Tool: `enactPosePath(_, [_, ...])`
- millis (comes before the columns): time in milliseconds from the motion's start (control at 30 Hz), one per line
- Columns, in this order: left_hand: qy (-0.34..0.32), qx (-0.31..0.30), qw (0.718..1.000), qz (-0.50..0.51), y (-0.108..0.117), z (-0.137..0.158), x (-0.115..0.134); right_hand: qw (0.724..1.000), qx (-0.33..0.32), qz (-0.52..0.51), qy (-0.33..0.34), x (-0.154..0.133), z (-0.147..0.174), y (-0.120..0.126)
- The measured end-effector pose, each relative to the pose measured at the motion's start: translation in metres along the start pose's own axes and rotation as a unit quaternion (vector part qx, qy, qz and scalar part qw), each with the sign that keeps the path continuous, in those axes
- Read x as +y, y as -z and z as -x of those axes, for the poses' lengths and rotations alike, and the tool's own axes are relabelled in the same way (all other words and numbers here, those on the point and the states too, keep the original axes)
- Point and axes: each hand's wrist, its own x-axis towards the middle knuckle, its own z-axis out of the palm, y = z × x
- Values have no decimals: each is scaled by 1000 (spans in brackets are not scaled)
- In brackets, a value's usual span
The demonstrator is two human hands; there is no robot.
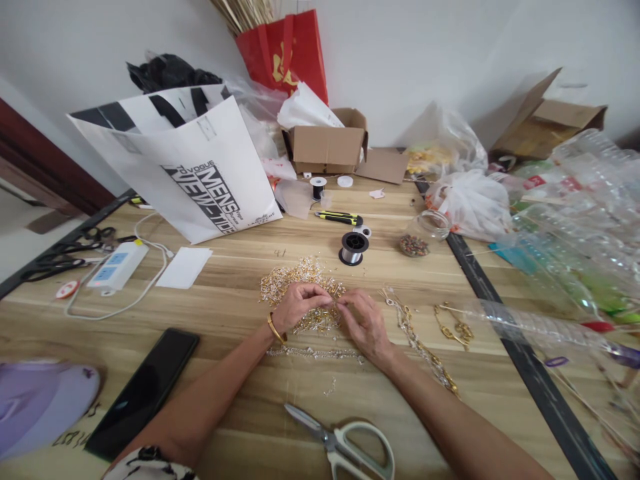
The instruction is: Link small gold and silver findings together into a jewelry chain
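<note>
My left hand (300, 305) and my right hand (364, 323) meet fingertip to fingertip over a heap of small gold and silver beads (285, 280). Both are closed in a pinch; what lies between the fingers is too small to name. Just below the hands, a strand of clear and silver beads (315, 353) stretches across the wooden table (240, 407). To the right of my right hand lie gold and silver chains (417, 340) and a smaller gold chain (453, 327). Grey-handled scissors (340, 440) rest nearest to me.
Beyond the heap stand a wire spool (353, 248), a box cutter (339, 218) and a jar of dark beads (416, 243). A white paper bag (180, 160), power strip (119, 265) and phone (145, 390) occupy the left. Plastic bottles (565, 233) crowd the right.
</note>
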Motion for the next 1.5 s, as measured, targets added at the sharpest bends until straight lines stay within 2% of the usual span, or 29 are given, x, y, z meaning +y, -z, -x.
enactPosePath(167, [-3, 3, 1000, -9, 0, 0, -2, 1000, -6, 4, 1, 1, 0, -1])
enactPosePath(467, [-32, 16, 994, -107, -3, 2, -2, 1000, 3, -15, -21, -2, -2, 1])
enactPosePath(667, [-65, 12, 986, -154, -4, 2, -1, 1000, -13, -20, -12, 0, -2, 1])
enactPosePath(1000, [-63, -4, 981, -182, -6, 1, -1, 999, -6, -19, -34, -2, -3, 2])
enactPosePath(1067, [-88, 13, 971, -221, -9, 1, -2, 998, 10, -30, -58, 0, -3, 2])
enactPosePath(1167, [-149, 36, 940, -303, -13, -1, -5, 993, 47, -48, -96, 4, -3, 2])
enactPosePath(1300, [-211, 17, 902, -376, -17, -1, -8, 990, 68, -57, -113, 9, -2, 0])
enactPosePath(1500, [-240, -13, 863, -445, -20, 1, -9, 990, 65, -63, -107, 9, -3, 0])
